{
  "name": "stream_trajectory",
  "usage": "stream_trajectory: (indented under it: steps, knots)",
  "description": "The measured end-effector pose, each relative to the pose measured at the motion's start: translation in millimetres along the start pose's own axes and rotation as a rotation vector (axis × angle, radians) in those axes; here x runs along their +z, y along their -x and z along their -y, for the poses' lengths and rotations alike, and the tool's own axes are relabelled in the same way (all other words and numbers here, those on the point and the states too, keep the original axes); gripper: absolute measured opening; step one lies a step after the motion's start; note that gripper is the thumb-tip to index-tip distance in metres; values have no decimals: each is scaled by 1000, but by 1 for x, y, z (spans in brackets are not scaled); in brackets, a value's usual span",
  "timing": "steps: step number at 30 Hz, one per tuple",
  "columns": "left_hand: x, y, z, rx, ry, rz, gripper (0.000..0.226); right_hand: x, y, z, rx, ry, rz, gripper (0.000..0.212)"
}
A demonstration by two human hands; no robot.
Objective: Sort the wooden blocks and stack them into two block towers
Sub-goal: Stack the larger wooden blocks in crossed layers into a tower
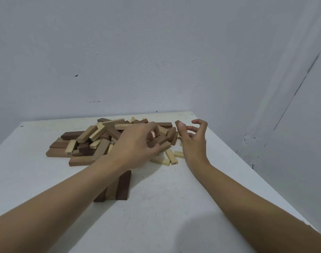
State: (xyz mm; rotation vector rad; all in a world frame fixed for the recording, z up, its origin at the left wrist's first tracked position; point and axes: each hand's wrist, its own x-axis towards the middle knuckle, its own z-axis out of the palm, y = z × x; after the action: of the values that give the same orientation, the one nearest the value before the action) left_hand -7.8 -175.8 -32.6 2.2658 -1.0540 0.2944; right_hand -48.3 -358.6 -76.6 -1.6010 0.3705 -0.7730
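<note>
Your right hand (pixel 192 141) pinches a brown block (pixel 178 125) at the edge of the pile (pixel 94 139) on the table (pixel 174 216). Your left hand (pixel 136 143) curls into the pile, hold unclear. Blocks look light, rigid, smooth: take each across its long sides, mid-length.

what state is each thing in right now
pile, loose, jumbled, colours still mixed
base layer, three blocks lying flat side by side, dark, light, dark
left hand, reaching into the pile, fingers curled, grip unclear
right hand, pinching a brown block
brown block, lifted off the pile, tilted
</note>
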Motion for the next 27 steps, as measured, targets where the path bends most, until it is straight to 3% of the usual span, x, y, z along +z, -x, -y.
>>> stream_trajectory:
  steps: [8, 14, 19, 27]
  knots:
    - [-17, 27, 9, -47, 25, 40, 18, 1, 8, 11, -70, 19, 78, 32]
    - [-24, 61, -4, 24, -12, 180, 20, -33, 43, 19, -109, 22, 365, 27]
    - [-21, 83, -8, 42, -62, 304, 20, -57, 68, 21, -196, 263, 552, 43]
    - [-10, 102, -20, 92, -159, 167, 16, -79, 80, 24, -355, 447, 751, 48]
